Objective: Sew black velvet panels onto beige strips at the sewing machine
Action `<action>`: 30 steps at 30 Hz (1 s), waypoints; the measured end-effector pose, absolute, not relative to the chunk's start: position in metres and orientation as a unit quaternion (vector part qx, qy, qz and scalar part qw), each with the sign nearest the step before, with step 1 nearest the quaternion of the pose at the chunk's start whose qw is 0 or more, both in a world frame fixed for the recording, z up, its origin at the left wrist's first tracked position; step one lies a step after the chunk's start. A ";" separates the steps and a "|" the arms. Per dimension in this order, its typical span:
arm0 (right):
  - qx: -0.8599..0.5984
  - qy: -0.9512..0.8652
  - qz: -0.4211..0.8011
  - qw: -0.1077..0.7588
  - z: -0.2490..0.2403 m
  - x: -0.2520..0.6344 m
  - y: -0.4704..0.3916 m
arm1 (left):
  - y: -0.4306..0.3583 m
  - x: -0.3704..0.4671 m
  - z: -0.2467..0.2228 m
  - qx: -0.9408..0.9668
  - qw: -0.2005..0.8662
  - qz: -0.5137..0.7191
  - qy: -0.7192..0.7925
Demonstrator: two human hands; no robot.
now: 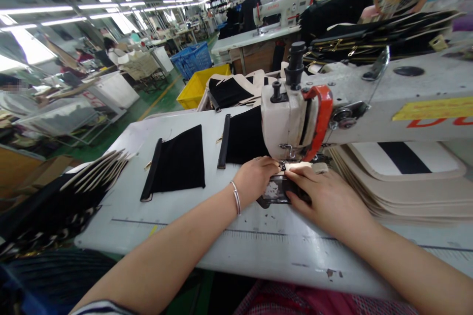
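Cream strip is lying under the needle end of the sewing machine, near the middle of the white table, and I am pressing it flat from both sides. My left hand is resting knuckles-up just left of the needle, fingers curled down onto the strip, with a thin silver bangle sitting on the wrist. My right hand is lying just right of it, fingers stretched forward and pinching the near edge of the strip against the dark metal plate below the needle. Neither hand is clenching into a fist; both are holding the strip down, fingertips almost meeting. I cannot tell how far the strip is running under the machine, since the head is hiding it. Behind my left hand a black fabric piece with a stiff bar along its left edge is lying touching the machine's base, and a second black fabric piece of the same kind is lying well apart from it toward the table's left edge. A fanned stack of black and cream pieces is hanging over the table's left corner. At the right edge, under the machine's arm, a pile of cream panels is sitting, the top one carrying a black stripe. Beyond the far edge a yellow crate is standing on the green floor.
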State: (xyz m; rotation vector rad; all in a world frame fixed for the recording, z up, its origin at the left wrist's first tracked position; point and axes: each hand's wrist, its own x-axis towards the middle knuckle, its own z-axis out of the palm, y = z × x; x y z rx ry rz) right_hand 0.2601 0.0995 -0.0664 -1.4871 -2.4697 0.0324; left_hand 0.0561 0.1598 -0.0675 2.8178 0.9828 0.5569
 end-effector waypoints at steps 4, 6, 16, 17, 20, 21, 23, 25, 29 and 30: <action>-0.511 -0.849 0.014 0.134 -0.068 0.260 0.103 | 0.161 0.058 -0.066 0.916 0.053 0.204 0.341; -0.512 -0.848 0.013 0.138 -0.068 0.259 0.103 | 0.161 0.058 -0.065 0.913 0.052 0.208 0.347; -0.513 -0.844 0.007 0.159 -0.072 0.259 0.101 | 0.161 0.060 -0.065 0.910 0.053 0.191 0.364; -0.513 -0.843 0.007 0.160 -0.073 0.259 0.101 | 0.161 0.060 -0.065 0.910 0.053 0.187 0.367; -0.511 -0.844 0.006 0.162 -0.073 0.259 0.102 | 0.163 0.060 -0.064 0.909 0.052 0.177 0.375; -0.510 -0.845 0.005 0.162 -0.073 0.259 0.103 | 0.164 0.060 -0.064 0.908 0.051 0.176 0.376; -0.509 -0.845 0.003 0.163 -0.074 0.259 0.103 | 0.165 0.060 -0.064 0.908 0.049 0.178 0.376; -0.508 -0.845 -0.001 0.166 -0.074 0.259 0.103 | 0.165 0.061 -0.064 0.906 0.050 0.178 0.381; -0.498 -0.850 -0.006 0.174 -0.076 0.262 0.101 | 0.162 0.061 -0.067 0.902 0.080 0.193 0.378; -0.494 -0.851 -0.007 0.176 -0.077 0.262 0.100 | 0.162 0.059 -0.067 0.902 0.101 0.205 0.366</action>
